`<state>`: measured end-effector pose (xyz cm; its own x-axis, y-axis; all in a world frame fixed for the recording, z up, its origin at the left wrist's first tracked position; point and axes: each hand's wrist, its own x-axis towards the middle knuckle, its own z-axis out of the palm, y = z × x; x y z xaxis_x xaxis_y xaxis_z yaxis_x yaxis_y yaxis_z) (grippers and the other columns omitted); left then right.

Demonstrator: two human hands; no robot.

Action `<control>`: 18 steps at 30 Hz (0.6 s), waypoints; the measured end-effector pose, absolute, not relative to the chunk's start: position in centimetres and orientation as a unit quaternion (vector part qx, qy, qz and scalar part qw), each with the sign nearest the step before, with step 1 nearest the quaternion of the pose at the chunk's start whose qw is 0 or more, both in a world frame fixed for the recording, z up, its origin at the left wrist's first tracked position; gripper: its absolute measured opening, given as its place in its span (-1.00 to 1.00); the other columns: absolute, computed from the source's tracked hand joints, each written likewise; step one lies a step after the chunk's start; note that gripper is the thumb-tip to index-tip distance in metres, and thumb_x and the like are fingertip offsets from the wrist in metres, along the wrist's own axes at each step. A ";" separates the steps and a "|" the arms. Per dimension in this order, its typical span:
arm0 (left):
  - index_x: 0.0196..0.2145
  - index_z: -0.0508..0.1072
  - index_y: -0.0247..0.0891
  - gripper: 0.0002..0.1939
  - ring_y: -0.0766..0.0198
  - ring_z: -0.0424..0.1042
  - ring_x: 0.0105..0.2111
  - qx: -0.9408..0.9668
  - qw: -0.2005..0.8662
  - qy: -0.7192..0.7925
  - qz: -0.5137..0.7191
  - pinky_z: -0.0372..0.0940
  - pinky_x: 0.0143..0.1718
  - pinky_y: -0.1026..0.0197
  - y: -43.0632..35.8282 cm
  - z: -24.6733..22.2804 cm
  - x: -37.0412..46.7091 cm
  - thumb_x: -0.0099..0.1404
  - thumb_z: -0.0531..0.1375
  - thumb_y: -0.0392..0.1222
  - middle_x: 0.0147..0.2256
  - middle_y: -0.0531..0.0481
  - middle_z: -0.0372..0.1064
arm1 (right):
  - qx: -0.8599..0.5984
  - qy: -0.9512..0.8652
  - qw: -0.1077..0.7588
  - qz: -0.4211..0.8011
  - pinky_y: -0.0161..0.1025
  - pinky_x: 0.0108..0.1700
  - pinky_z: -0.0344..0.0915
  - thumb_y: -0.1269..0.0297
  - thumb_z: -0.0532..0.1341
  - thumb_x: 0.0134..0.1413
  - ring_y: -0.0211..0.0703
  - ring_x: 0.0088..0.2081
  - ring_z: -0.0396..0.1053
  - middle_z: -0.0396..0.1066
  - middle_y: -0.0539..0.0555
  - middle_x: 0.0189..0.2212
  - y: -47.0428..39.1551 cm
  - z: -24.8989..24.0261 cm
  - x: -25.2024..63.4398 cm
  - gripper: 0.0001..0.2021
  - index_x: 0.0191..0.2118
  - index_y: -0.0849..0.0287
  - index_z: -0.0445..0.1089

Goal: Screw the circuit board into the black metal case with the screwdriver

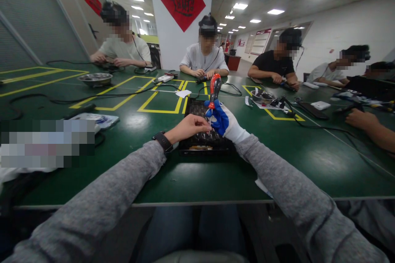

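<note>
A screwdriver (215, 87) with a red and black handle stands nearly upright over an open black case (189, 152). My right hand (224, 121), in a blue and white glove, is closed on it just below the handle. The thin metal shaft points down into the case. My left hand (193, 126), bare with a black watch at the wrist, pinches its fingertips together beside the lower shaft. What lies between those fingertips is too small to make out. Inside the case are dark parts and, near its front edge, a small yellowish piece (200, 148).
The green table (148, 181) bears yellow tape outlines. A metal bowl (95, 79) stands at the left, another bowl (262, 95) at the right with parts beside it. Black cables (77, 100) cross the table. Several people sit opposite; a co-worker's hand (361, 121) reaches in at right.
</note>
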<state>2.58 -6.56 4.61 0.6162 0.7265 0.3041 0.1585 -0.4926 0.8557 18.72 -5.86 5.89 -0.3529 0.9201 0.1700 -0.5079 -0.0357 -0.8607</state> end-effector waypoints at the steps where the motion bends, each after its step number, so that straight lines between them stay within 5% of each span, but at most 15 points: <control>1: -0.45 0.49 -0.40 -0.69 0.35 0.37 -0.46 0.794 0.420 0.284 0.335 0.24 -0.38 0.31 -6.6 4.6 2.6 0.04 0.26 -0.03 -0.47 -0.05 0.45 | -0.229 -0.458 0.526 0.679 -0.49 -0.66 0.17 0.12 0.14 0.06 -0.41 -0.62 0.26 0.35 -0.08 -0.58 -6.0 5.9 18.6 -0.72 -0.17 0.19 0.31; 12: -0.38 0.52 -0.37 -0.71 0.26 0.42 -0.32 0.832 0.422 0.211 0.291 0.28 -0.20 0.24 -6.8 4.8 2.6 0.14 0.18 -0.05 -0.33 -0.11 0.48 | -0.224 -0.476 0.500 0.688 -0.49 -0.68 0.14 0.13 0.09 0.10 -0.42 -0.63 0.24 0.32 -0.06 -0.59 -6.3 6.6 18.6 -0.70 -0.18 0.24 0.35; 18: -0.43 0.48 -0.40 -0.68 0.35 0.34 -0.46 0.824 0.396 0.260 0.309 0.24 -0.36 0.29 -7.0 4.7 2.9 0.07 0.23 -0.01 -0.47 -0.03 0.41 | -0.216 -0.475 0.515 0.680 -0.49 -0.61 0.20 0.12 0.10 0.09 -0.42 -0.59 0.26 0.30 -0.08 -0.59 -6.2 6.3 18.6 -0.71 -0.16 0.21 0.35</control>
<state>2.88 -6.96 4.74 0.6735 0.6742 0.3031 0.1845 -0.5504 0.8143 18.56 -6.24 6.33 -0.3759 0.9056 0.1966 -0.4959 -0.0173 -0.8682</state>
